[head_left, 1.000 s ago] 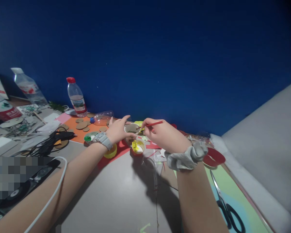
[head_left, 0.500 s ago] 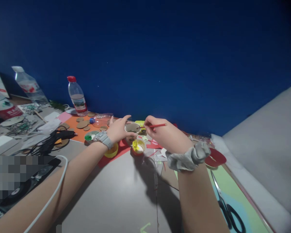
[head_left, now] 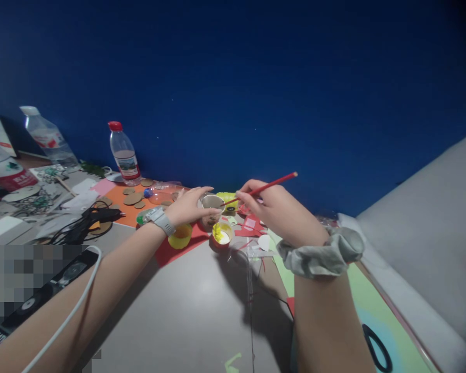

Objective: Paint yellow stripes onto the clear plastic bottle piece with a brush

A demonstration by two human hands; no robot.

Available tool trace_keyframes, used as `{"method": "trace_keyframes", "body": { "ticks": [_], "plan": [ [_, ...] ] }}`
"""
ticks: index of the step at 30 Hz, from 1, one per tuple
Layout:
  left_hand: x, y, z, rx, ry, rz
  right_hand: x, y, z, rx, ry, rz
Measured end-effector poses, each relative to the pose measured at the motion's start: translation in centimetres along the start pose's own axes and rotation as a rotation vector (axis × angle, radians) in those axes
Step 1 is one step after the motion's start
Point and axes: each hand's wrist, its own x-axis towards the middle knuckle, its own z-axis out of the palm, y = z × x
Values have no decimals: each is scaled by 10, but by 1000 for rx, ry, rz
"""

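My left hand (head_left: 190,206), with a grey watch on its wrist, is wrapped round a paper cup (head_left: 213,201), thumb at the near side and fingers at the far side. My right hand (head_left: 256,199) pinches a thin red paintbrush (head_left: 277,182). The brush slants down to the left, its tip at the cup's mouth; the bristles are too small to make out. Just in front of the cup stands a small tub (head_left: 222,235) with yellow paint on its rim and white inside. A yellow lid (head_left: 179,236) lies below my left wrist on red paper.
Bottles, among them a red-capped one (head_left: 125,160), stand at the back left. Cardboard discs (head_left: 133,198) and a clear bottle on its side (head_left: 163,192) lie on orange paper. A black glue gun (head_left: 103,213) is at left. Scissors (head_left: 378,349) lie on the right, partly behind my forearm.
My right hand has moved a little right, and the brush handle now points more steeply upward. My left hand stays at the cup. My right forearm now covers most of the scissors.
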Motion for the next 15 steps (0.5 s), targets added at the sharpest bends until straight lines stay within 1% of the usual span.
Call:
{"method": "trace_keyframes", "body": {
  "ticks": [2, 4, 6, 9, 11, 13, 14, 15],
  "plan": [
    [-5, 2, -7, -76, 12, -5, -2, 0, -2, 48, 86, 9],
    [-14, 2, -14, -299, 62, -18, -3, -1, -4, 94, 160, 26],
    [-27, 1, -18, -587, 112, -32, -4, -1, -5, 129, 221, 43],
    [-50, 0, -23, -841, 158, -104, -1, -6, -1, 220, 355, 29],
    [-64, 4, -24, -1202, 248, -244, 3, -12, 8, 359, 469, -18],
    [-75, 14, -24, -1544, 308, -361, 6, -24, 24, 523, 568, -102],
    [-79, 21, -23, -1708, 308, -413, 7, -31, 34, 581, 598, -152],
    [-82, 29, -23, -1851, 301, -443, 7, -38, 45, 591, 613, -200]
  ]
}}
